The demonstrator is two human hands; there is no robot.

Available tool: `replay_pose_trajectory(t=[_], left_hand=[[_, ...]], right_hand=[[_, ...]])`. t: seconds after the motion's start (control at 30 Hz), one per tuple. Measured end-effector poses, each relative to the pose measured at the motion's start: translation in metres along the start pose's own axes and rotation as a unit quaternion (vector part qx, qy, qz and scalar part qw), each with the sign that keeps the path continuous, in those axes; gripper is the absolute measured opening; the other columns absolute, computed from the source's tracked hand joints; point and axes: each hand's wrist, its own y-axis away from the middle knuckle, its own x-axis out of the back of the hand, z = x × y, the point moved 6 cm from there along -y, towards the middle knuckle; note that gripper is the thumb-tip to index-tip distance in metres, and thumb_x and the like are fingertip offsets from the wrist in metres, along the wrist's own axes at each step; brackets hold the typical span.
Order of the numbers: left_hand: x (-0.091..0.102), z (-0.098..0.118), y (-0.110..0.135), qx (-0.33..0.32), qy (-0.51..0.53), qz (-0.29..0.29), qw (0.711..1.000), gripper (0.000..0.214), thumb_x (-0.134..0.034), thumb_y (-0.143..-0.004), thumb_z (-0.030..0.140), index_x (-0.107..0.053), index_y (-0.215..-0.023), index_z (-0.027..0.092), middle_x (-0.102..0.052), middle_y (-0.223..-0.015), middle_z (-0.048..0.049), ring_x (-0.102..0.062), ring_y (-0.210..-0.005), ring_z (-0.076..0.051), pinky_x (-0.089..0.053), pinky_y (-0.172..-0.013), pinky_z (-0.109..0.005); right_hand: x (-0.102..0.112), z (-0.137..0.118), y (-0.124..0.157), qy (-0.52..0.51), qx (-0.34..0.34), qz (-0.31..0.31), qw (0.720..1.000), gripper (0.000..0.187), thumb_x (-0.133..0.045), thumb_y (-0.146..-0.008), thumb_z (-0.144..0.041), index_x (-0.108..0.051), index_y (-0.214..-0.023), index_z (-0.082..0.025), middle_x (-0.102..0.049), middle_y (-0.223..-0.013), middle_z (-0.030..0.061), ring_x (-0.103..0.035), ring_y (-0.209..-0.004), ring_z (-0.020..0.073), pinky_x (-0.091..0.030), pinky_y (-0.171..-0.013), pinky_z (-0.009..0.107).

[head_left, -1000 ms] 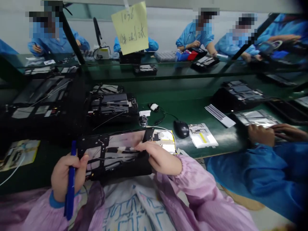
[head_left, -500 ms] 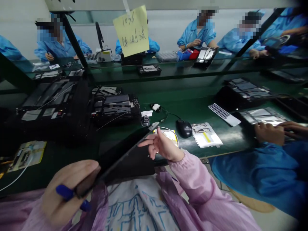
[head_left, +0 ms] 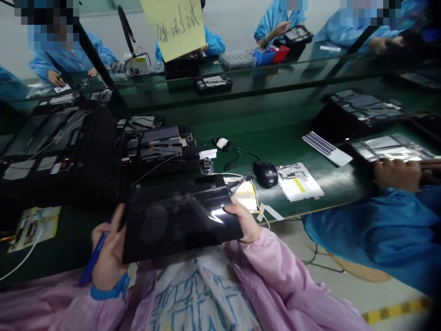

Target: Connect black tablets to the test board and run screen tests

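The right hand [head_left: 246, 221] pinches a black screen [head_left: 179, 225] by its right edge; the left hand [head_left: 109, 257] grips a blue pen [head_left: 92, 262] at the screen's left edge. Likely light, stiff, slippery and fragile, the screen wants holding by both sides; it lies between the hands, over the near edge of the green table [head_left: 282, 138].

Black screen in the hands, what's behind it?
Beyond the black screen, a stack of devices and part of a yellow-edged piece show. Its underside and the bench right beneath it are covered, so I can't tell.
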Motion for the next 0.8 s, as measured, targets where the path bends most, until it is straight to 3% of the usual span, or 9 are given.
replay_pose_trajectory(t=[0.1, 0.2, 0.33, 0.43, 0.53, 0.63, 0.7, 0.77, 0.8], left_hand=[[-0.007, -0.021, -0.008, 0.103, -0.001, -0.023, 0.994, 0.015, -0.057, -0.074, 0.034, -0.048, -0.068, 0.024, -0.057, -0.078, -0.0014, -0.06, -0.076, -0.017, -0.053, -0.06, -0.023], [-0.008, -0.034, -0.004, 0.149, -0.001, -0.027, 0.988, 0.031, -0.067, -0.063, 0.031, -0.037, -0.07, 0.023, -0.053, -0.07, 0.0036, -0.056, -0.063, -0.015, -0.047, -0.053, -0.022], [-0.011, -0.052, 0.001, 0.202, 0.016, -0.027, 0.979, 0.042, -0.071, -0.06, 0.031, -0.032, -0.074, 0.023, -0.053, -0.072, 0.0053, -0.055, -0.064, -0.014, -0.045, -0.057, -0.021], [-0.01, -0.053, -0.005, 0.137, -0.083, -0.049, 0.986, 0.037, -0.069, -0.062, 0.033, -0.036, -0.072, 0.022, -0.05, -0.072, 0.0031, -0.055, -0.071, -0.015, -0.045, -0.063, -0.024], [-0.009, -0.044, -0.009, 0.042, -0.206, -0.093, 0.973, 0.031, -0.063, -0.068, 0.037, -0.036, -0.069, 0.023, -0.052, -0.073, -0.0002, -0.058, -0.076, -0.02, -0.047, -0.066, -0.03], [-0.011, -0.022, -0.008, -0.034, -0.322, -0.105, 0.94, 0.029, -0.06, -0.074, 0.04, -0.036, -0.071, 0.023, -0.063, -0.105, -0.0102, -0.062, -0.095, -0.029, -0.05, -0.078, -0.042], [-0.021, 0.001, -0.006, -0.092, -0.378, -0.097, 0.916, 0.028, -0.059, -0.076, 0.041, -0.038, -0.075, 0.023, -0.058, -0.127, -0.0151, -0.059, -0.108, -0.034, -0.047, -0.087, -0.05], [-0.051, 0.022, -0.004, -0.143, -0.367, -0.16, 0.905, 0.023, -0.055, -0.082, 0.038, -0.039, -0.078, 0.023, -0.058, -0.131, -0.0158, -0.06, -0.111, -0.033, -0.047, -0.09, -0.051], [-0.074, 0.029, -0.001, -0.162, -0.344, -0.236, 0.894, 0.018, -0.053, -0.085, 0.033, -0.04, -0.078, 0.023, -0.06, -0.129, -0.0148, -0.061, -0.11, -0.03, -0.049, -0.089, -0.047]], right_hand=[[-0.007, 0.015, 0.004, 0.023, 0.008, -0.019, 1.0, 0.031, -0.064, -0.074, -0.044, -0.063, -0.097, -0.023, -0.069, -0.08, 0.0003, -0.065, -0.07, 0.0183, -0.053, -0.067, 0.032], [0.011, 0.016, 0.004, 0.183, 0.049, 0.009, 0.982, 0.032, -0.057, -0.084, -0.052, -0.063, -0.09, -0.021, -0.067, -0.076, 0.0023, -0.06, -0.063, 0.0169, -0.051, -0.063, 0.032], [0.049, -0.006, 0.002, 0.431, 0.162, 0.116, 0.88, 0.034, -0.049, -0.091, -0.046, -0.064, -0.104, -0.018, -0.069, -0.096, 0.0112, -0.065, -0.086, 0.0245, -0.053, -0.08, 0.043], [0.057, -0.011, -0.005, 0.571, 0.216, 0.108, 0.784, 0.041, -0.051, -0.091, -0.042, -0.058, -0.123, -0.018, -0.062, -0.122, 0.0164, -0.055, -0.118, 0.0321, -0.043, -0.1, 0.054], [0.059, -0.004, -0.013, 0.651, 0.2, 0.089, 0.727, 0.057, -0.057, -0.088, -0.046, -0.046, -0.138, -0.021, -0.049, -0.141, 0.0153, -0.038, -0.135, 0.0374, -0.029, -0.107, 0.066], [0.059, 0.003, -0.015, 0.677, 0.178, 0.064, 0.711, 0.065, -0.06, -0.086, -0.049, -0.041, -0.143, -0.025, -0.043, -0.147, 0.0123, -0.033, -0.138, 0.0377, -0.022, -0.109, 0.068], [0.059, 0.005, -0.013, 0.675, 0.173, 0.045, 0.716, 0.064, -0.061, -0.085, -0.049, -0.042, -0.143, -0.027, -0.043, -0.148, 0.0117, -0.034, -0.137, 0.0369, -0.021, -0.11, 0.067], [0.058, 0.004, -0.01, 0.656, 0.174, 0.024, 0.734, 0.063, -0.061, -0.086, -0.049, -0.043, -0.142, -0.028, -0.047, -0.144, 0.012, -0.037, -0.135, 0.0363, -0.02, -0.109, 0.067], [0.057, 0.003, -0.009, 0.639, 0.178, 0.018, 0.748, 0.06, -0.06, -0.087, -0.048, -0.045, -0.141, -0.028, -0.05, -0.14, 0.0122, -0.04, -0.133, 0.0356, -0.02, -0.109, 0.067]])
